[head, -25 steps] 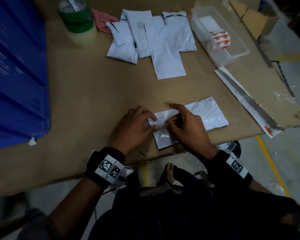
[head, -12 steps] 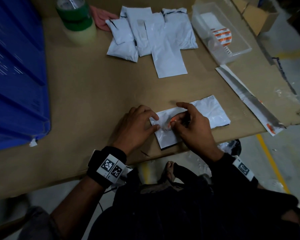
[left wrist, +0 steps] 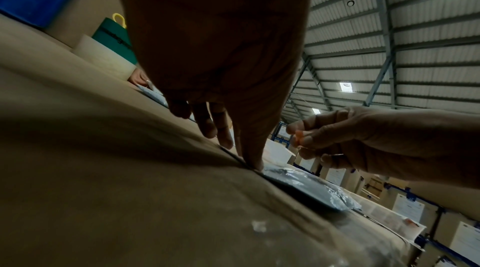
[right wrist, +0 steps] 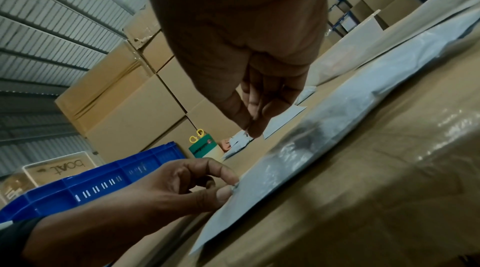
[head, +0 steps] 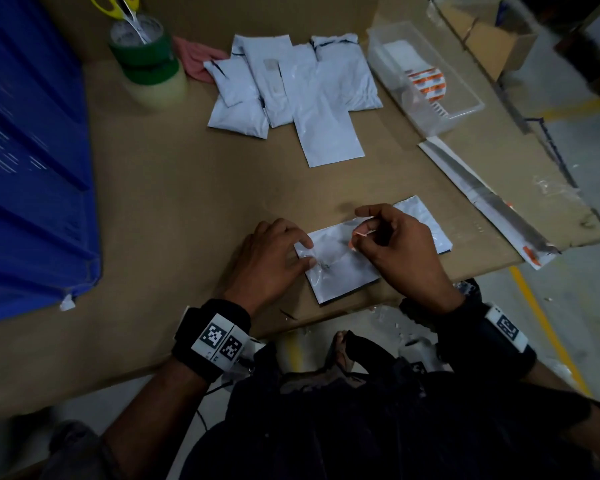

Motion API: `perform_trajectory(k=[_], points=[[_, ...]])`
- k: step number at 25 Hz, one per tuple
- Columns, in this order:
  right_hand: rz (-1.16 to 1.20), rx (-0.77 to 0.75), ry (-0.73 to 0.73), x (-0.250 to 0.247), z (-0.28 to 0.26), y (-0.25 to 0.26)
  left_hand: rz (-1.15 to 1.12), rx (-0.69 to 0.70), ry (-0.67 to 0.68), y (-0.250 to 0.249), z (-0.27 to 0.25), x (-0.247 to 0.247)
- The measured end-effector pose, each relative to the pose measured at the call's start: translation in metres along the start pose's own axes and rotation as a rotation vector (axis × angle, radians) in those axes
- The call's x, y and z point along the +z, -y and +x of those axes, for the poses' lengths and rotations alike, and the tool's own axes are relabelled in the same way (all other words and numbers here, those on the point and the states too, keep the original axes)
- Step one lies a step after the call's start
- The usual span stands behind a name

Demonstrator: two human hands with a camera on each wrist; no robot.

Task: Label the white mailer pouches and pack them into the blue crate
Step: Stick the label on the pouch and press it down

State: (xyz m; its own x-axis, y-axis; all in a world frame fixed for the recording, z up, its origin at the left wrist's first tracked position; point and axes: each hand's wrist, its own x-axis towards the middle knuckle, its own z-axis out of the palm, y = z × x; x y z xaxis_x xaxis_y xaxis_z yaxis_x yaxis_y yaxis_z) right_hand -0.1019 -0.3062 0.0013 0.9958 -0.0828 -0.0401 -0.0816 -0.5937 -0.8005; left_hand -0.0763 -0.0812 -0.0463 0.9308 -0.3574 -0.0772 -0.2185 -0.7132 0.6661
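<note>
Right hand [left wrist: 363, 142] pinching orange strip [left wrist: 298, 137], hidden from its own wrist view.

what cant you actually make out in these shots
- Blue crate: head view cuts it off at the left edge, so its inside is unseen.
- Small orange piece pinched by the right hand: too small to tell what it is.
- Mailer pouch under the left hand: any print is too dim and blurred to read.
- Clear tray: text on the orange-striped contents is too small.
</note>
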Motion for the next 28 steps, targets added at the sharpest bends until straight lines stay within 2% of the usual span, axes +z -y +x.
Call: perform_trajectory(k=[5, 11, 15, 22, 28], points=[[-0.125, -0.091, 0.015, 0.004, 0.003, -0.009, 0.032, -0.002, 0.002, -0.002, -0.001, -0.001], [-0.24, -0.28, 0.122, 0.006, 0.002, -0.012, 0.035, -0.002, 0.001, -0.002, -0.003, -0.001], [-0.209, -0.215, 0.176, 0.008, 0.001, -0.006, 0.03, -0.009, -0.008, -0.002, -0.002, 0.0], [-0.285, -0.314, 0.21, 0.008, 0.005, -0.01, 0.003, -0.015, -0.02, -0.002, -0.003, 0.0], [-0.377, -0.25, 0.269, 0.013, 0.004, -0.012, -0.002, -0.013, -0.022, -0.004, -0.005, -0.002]])
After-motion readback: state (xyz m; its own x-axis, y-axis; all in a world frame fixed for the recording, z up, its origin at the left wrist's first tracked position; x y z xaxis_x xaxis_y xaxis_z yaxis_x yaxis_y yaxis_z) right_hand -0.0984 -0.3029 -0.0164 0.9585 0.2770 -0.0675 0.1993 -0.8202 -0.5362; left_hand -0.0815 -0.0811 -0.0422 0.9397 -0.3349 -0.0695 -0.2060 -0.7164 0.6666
